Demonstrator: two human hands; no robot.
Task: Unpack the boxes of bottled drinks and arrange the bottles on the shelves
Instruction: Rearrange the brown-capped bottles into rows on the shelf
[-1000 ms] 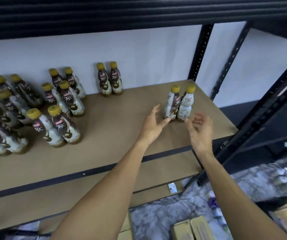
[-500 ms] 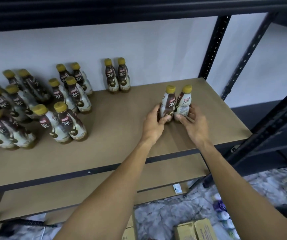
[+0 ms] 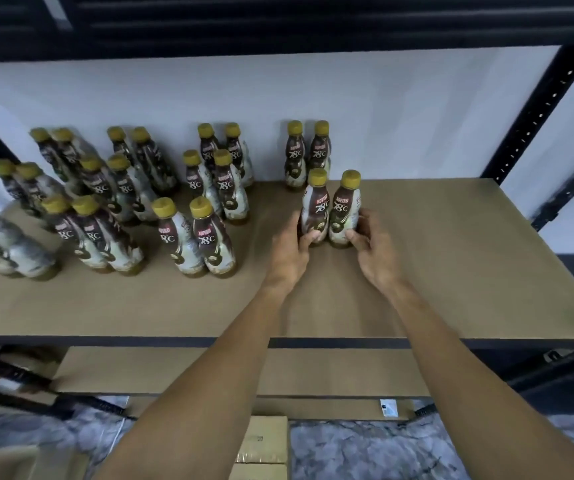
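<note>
Each grip was clamped on one bottle: left hand (image 3: 289, 252) round the left bottle (image 3: 315, 211), right hand (image 3: 372, 249) round the right bottle (image 3: 345, 216), both upright on the brown shelf board (image 3: 458, 271). Paired bottles (image 3: 206, 233) stood left of the grip, a white wall (image 3: 399, 116) behind, marbled floor (image 3: 365, 452) and cardboard boxes (image 3: 264, 441) below

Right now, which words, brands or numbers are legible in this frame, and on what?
"KOPIKO": label of left held bottle, also right held bottle.
"78°C": beneath it on both, and on front shelved bottle.
White sticker on a lower shelf edge: too small to read.
Print on cardboard box: too blurred to read.
</note>
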